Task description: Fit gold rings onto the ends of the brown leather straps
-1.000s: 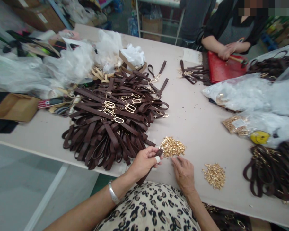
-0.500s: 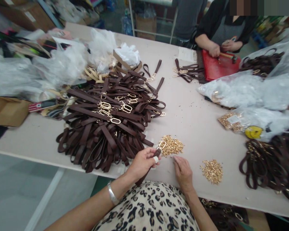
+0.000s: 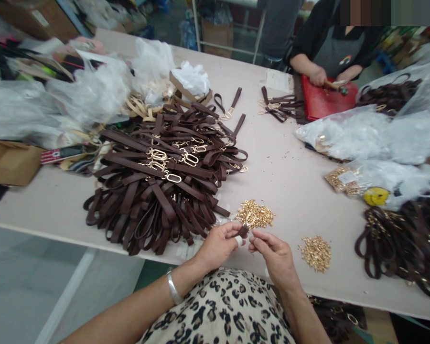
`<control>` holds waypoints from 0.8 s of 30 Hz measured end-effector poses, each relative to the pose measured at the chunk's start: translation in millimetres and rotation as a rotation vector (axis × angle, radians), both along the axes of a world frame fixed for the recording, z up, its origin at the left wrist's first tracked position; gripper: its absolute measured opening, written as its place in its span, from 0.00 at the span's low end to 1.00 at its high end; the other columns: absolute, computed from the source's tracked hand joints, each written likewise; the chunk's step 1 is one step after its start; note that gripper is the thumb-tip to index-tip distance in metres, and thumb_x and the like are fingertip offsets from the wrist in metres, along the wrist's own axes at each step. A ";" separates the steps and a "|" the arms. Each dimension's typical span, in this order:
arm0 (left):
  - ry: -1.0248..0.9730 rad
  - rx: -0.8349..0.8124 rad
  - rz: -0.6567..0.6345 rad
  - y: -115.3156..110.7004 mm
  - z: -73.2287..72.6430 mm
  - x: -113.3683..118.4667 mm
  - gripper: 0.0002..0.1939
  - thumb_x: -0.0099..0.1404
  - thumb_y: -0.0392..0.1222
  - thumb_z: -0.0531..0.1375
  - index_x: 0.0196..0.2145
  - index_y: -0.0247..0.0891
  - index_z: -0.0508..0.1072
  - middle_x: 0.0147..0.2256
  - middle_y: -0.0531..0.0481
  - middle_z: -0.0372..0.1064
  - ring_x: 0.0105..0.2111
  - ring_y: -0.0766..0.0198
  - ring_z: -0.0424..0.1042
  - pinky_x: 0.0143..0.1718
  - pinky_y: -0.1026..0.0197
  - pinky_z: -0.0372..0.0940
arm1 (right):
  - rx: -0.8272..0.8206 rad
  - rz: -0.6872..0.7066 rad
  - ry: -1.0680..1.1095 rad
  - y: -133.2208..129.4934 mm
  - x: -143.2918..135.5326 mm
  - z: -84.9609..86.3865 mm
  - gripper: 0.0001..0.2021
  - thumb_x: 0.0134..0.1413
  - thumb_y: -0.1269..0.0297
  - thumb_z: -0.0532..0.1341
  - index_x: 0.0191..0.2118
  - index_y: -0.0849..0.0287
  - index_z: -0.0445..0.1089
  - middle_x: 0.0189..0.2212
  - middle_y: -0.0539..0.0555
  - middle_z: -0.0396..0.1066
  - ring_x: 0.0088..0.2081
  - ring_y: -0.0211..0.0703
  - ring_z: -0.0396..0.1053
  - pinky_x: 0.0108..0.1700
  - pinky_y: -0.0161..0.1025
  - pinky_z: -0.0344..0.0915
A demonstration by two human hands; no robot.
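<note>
My left hand (image 3: 220, 243), with a white wrap on one finger, is closed on the end of a brown leather strap (image 3: 243, 231) that carries a gold clasp. Close against it, my right hand (image 3: 274, 251) is pinched at the strap's end; whatever sits between its fingertips is too small to make out. Just beyond both hands lies a heap of small gold metal pieces (image 3: 256, 212). A second gold heap (image 3: 316, 254) is to the right. On the left spreads a large pile of brown wrist straps (image 3: 157, 191) with gold oval rings.
Across the table (image 3: 272, 177), a co-worker's hand (image 3: 317, 75) holds a hammer (image 3: 335, 87) over a red pad (image 3: 326, 102). Plastic bags (image 3: 387, 134) and more dark straps (image 3: 401, 248) line the right side. Bags (image 3: 89, 91) and an open carton (image 3: 12, 162) crowd the left.
My right hand has risen from the table beside the gold heap and come left to the strap end. My left hand has shifted slightly right with the strap.
</note>
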State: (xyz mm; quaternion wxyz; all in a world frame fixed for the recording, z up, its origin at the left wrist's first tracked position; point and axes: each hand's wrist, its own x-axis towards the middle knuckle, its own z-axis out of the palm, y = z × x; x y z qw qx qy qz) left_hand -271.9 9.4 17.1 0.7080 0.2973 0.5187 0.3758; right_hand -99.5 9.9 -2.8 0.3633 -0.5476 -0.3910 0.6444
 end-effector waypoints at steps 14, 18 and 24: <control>-0.030 0.070 -0.005 -6.0 -1.6 4.9 0.18 0.51 0.28 0.56 0.40 0.36 0.76 0.40 0.48 0.77 0.44 0.56 0.74 0.49 0.56 0.65 | -0.235 -0.095 0.085 -4.6 -13.9 2.0 0.16 0.36 0.58 0.73 0.33 0.61 0.75 0.22 0.51 0.75 0.24 0.38 0.70 0.30 0.37 0.71; -0.012 0.077 -0.024 -7.7 -3.4 5.7 0.19 0.52 0.28 0.56 0.40 0.37 0.76 0.40 0.48 0.77 0.40 0.59 0.74 0.46 0.59 0.66 | -0.177 -0.100 -0.028 -7.7 -11.9 -0.6 0.15 0.38 0.57 0.72 0.33 0.61 0.77 0.20 0.50 0.73 0.23 0.39 0.69 0.30 0.38 0.69; -0.026 -0.012 -0.033 -6.9 -7.5 7.7 0.17 0.54 0.29 0.56 0.42 0.36 0.75 0.39 0.48 0.77 0.38 0.61 0.74 0.29 0.67 0.62 | -0.113 -0.113 -0.072 -9.1 -9.9 -7.9 0.11 0.40 0.59 0.70 0.31 0.58 0.78 0.22 0.50 0.74 0.25 0.37 0.68 0.32 0.36 0.65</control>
